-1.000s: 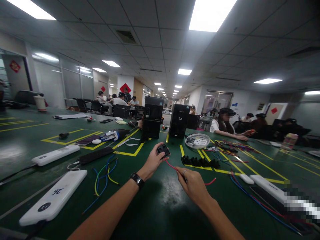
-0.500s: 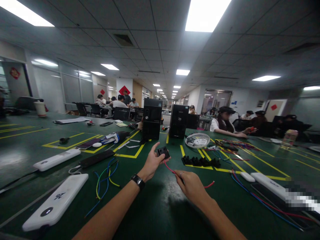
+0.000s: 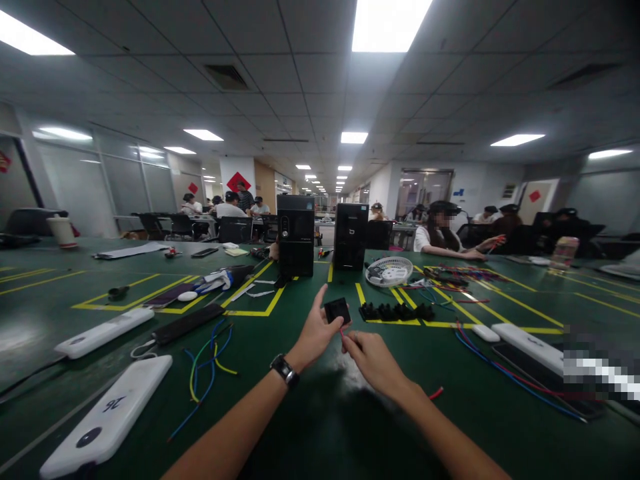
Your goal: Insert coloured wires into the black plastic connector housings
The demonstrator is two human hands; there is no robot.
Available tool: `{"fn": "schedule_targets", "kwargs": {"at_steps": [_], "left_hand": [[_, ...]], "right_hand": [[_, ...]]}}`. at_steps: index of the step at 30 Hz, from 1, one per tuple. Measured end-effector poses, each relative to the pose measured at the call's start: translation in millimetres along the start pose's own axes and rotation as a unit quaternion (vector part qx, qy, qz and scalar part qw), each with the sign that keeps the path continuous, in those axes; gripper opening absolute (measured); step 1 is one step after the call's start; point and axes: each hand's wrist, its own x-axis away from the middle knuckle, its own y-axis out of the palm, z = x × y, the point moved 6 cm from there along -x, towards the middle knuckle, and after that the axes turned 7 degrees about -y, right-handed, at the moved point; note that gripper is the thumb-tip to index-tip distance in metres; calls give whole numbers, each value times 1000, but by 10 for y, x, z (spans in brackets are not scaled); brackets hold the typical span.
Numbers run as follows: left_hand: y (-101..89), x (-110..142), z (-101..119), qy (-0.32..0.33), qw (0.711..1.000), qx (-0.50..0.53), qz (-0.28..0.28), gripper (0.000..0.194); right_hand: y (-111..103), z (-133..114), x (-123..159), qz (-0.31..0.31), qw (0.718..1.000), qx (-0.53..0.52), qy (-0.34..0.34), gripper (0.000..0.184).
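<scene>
A small black square block [image 3: 337, 309], perhaps a connector housing, is held up by my left hand [image 3: 314, 339], with the thumb across its lower edge and the index finger stretched upward. My right hand [image 3: 376, 361] pinches a red wire [image 3: 437, 393] close to the block's lower edge. Its short visible length meets the block there; whether the tip sits inside I cannot tell. The wire's other end pokes out beyond my right forearm. Several similar black parts [image 3: 397, 312] stand in a row on the table, right of my hands.
Two black computer-like towers [image 3: 296, 240] stand ahead on the green table. Loose blue, green and yellow wires [image 3: 213, 363] and white power banks [image 3: 107, 417] lie left. A white round basket [image 3: 389, 272] and more wires are at right. A co-worker [image 3: 445, 233] sits beyond.
The black block has turned in my left hand, so its holed face no longer shows. My right hand has slid along the red wire, closer to the block. The view has shifted slightly.
</scene>
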Motion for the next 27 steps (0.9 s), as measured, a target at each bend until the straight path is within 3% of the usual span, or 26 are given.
{"fn": "schedule_targets", "kwargs": {"at_steps": [7, 13, 20, 27], "left_hand": [[-22, -3, 51, 17, 1000, 12, 4, 92], [-72, -49, 8, -31, 993, 117, 7, 51], [-100, -76, -85, -25, 994, 102, 37, 30], [-80, -92, -6, -6, 990, 128, 63, 22]], "right_hand": [[-36, 4, -1, 35, 999, -29, -9, 32], [-15, -93, 11, 16, 997, -65, -27, 34], [253, -131, 37, -38, 994, -98, -25, 33], [-70, -313, 4, 20, 998, -56, -35, 36]]}}
